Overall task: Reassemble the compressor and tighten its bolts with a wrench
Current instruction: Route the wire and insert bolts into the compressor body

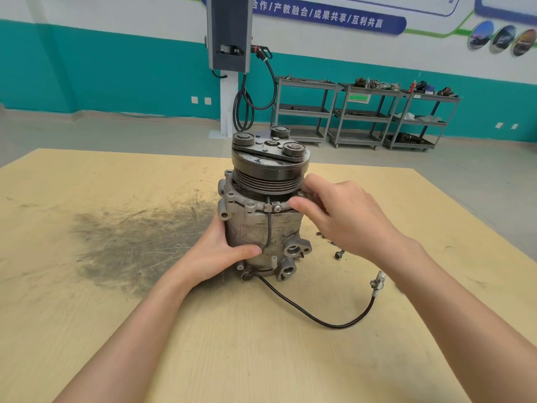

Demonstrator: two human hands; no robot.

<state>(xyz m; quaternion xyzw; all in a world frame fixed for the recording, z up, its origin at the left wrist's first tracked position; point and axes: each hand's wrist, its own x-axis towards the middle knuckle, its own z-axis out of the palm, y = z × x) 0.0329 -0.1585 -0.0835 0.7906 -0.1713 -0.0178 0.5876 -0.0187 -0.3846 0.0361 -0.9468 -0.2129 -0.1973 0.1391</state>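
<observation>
I noted a pale wooden tabletop (87, 301) with a dark greasy smear left of centre. At upper right, three grey metal shelf carts (360, 114) stood against a teal-and-white wall, carrying small parts too distant to identify. The upright grey metal compressor with black pulley (261, 225) stood mid-frame. My left hand (220, 254) gripped its body; my right hand (343, 216) pinched at its upper flange. Loose bolts (338, 253) lay just right.

Grey metal compressor (263, 228) standing upright on the counter (145, 315), black grooved pulley (268, 177) on top; black cable (319, 318) trailing from base to white plug (377, 282). Loose bolts (338, 253) lying just right of it.
</observation>
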